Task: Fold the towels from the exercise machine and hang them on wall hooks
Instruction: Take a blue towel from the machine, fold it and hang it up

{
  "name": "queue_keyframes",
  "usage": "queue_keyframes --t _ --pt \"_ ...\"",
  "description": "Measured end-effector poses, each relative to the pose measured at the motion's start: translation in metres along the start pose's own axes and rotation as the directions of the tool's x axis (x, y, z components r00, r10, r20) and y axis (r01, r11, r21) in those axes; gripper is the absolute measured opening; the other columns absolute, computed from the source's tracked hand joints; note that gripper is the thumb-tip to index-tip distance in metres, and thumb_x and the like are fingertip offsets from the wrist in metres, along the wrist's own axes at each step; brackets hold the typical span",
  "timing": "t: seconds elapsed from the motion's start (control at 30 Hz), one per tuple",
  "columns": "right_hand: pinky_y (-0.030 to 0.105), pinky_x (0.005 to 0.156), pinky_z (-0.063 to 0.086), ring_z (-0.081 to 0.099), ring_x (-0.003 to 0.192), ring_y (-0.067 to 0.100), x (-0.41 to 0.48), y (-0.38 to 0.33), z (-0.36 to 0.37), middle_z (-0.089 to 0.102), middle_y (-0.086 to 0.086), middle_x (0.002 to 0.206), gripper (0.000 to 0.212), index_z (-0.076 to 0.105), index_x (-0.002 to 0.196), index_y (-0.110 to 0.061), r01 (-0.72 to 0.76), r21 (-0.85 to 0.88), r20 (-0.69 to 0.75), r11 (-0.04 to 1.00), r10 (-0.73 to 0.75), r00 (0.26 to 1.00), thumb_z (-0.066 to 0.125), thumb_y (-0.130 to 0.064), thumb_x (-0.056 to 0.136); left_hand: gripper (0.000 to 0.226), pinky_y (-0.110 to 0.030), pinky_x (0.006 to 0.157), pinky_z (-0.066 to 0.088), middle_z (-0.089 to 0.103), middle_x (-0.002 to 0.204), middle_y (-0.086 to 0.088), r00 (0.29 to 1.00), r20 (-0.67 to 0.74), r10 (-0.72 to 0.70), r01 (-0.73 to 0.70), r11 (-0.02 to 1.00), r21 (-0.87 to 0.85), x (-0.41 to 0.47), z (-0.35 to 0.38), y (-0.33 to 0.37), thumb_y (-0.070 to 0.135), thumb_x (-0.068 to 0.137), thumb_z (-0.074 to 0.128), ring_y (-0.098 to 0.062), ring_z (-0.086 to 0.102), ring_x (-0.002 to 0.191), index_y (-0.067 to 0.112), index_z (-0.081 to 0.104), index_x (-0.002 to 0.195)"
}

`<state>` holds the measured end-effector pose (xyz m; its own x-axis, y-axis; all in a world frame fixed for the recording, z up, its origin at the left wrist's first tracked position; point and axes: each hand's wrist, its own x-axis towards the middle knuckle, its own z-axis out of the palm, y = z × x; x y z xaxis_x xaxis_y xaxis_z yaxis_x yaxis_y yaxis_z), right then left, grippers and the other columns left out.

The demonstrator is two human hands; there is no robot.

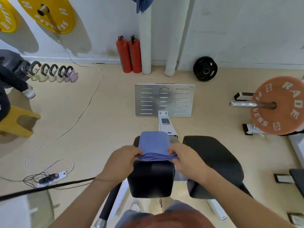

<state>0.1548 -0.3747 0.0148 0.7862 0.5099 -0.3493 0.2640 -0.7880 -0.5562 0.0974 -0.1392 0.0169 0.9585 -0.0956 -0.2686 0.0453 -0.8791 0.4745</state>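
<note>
A blue towel (153,142), folded into several layers, lies on the left black pad (151,178) of the exercise machine. My left hand (121,158) pinches the towel's near left corner. My right hand (184,157) pinches its near right corner. Both hands hold the stacked edges at the near end, while the far end drapes over the pad's front. Another blue towel (141,4) hangs high on the white wall at the top of the view.
A second black pad (212,162) lies to the right. Ahead stands the machine's metal footplate (164,99). Two red fire extinguishers (129,55) lean by the wall. An orange weight plate (278,106) is at right; kettlebells (54,73) and a power strip (52,177) are at left.
</note>
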Motion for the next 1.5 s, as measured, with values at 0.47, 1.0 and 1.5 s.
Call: queue_keyframes --t 0.47,1.0,1.5 --pt "0.038 0.082 0.049 0.058 0.093 0.022 -0.062 -0.012 0.057 0.064 0.000 0.107 0.017 0.042 0.084 -0.027 -0.005 0.048 0.035 0.999 0.003 0.999 0.056 -0.018 0.088 0.061 -0.038 0.103 0.040 0.056 0.130 0.000 0.974 0.056 0.218 -0.225 0.954 0.200 -0.043 0.093 0.024 0.037 0.073 0.067 -0.023 0.055 0.119 0.022 0.051 0.130" --pt "0.034 0.080 0.052 0.062 0.093 0.019 -0.053 0.009 0.046 0.067 -0.001 0.103 0.032 0.062 0.112 -0.022 -0.173 0.250 0.283 0.953 0.099 0.954 0.069 -0.026 0.081 0.021 -0.037 0.085 0.044 0.065 0.109 -0.010 0.799 0.592 0.105 -0.024 0.989 -0.143 -0.010 0.050 0.029 0.019 0.096 0.046 -0.026 0.058 0.095 0.013 0.060 0.111" --pt "0.042 0.095 0.051 0.063 0.103 0.026 0.043 0.043 0.066 0.067 0.009 0.112 0.043 0.055 0.122 -0.015 -0.502 0.561 0.175 0.658 0.499 0.849 0.070 -0.028 0.084 0.012 -0.035 0.081 0.045 0.054 0.103 -0.007 0.930 0.368 0.022 -0.058 0.995 0.085 0.029 0.055 0.029 0.017 0.097 0.043 -0.021 0.049 0.087 0.014 0.053 0.092"
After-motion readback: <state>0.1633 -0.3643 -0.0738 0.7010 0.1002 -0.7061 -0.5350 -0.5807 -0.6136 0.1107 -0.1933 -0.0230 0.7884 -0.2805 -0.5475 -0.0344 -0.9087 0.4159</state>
